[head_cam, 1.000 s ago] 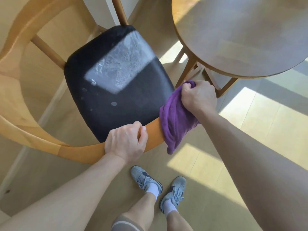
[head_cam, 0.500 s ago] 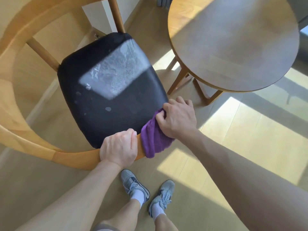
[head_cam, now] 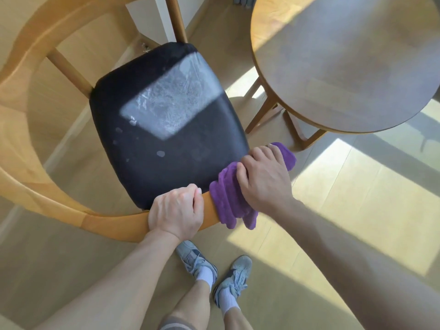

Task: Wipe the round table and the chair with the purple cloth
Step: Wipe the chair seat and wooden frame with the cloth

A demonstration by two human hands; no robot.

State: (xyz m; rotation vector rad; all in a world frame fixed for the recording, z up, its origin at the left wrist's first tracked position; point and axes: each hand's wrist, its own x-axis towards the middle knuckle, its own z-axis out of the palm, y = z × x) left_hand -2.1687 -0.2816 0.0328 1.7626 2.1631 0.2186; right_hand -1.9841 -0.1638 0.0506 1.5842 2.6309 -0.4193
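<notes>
A wooden chair (head_cam: 28, 182) with a curved backrest rail and a black seat (head_cam: 166, 129) stands below me. My left hand (head_cam: 176, 211) grips the near end of the rail. Right beside it, my right hand (head_cam: 264, 179) holds the purple cloth (head_cam: 228, 201) wrapped over the tip of the rail; cloth ends hang down below the rail. The round wooden table (head_cam: 345, 63) stands to the upper right with a bare top.
My two feet in grey shoes (head_cam: 214, 275) stand on the light wood floor just under the chair rail. Table legs (head_cam: 262, 115) reach the floor between the chair seat and the table. Sunlit patches cross the floor at right.
My right hand has slid the cloth along the rail end, toward my left hand and then slightly back out. The left hand has kept its grip on the rail.
</notes>
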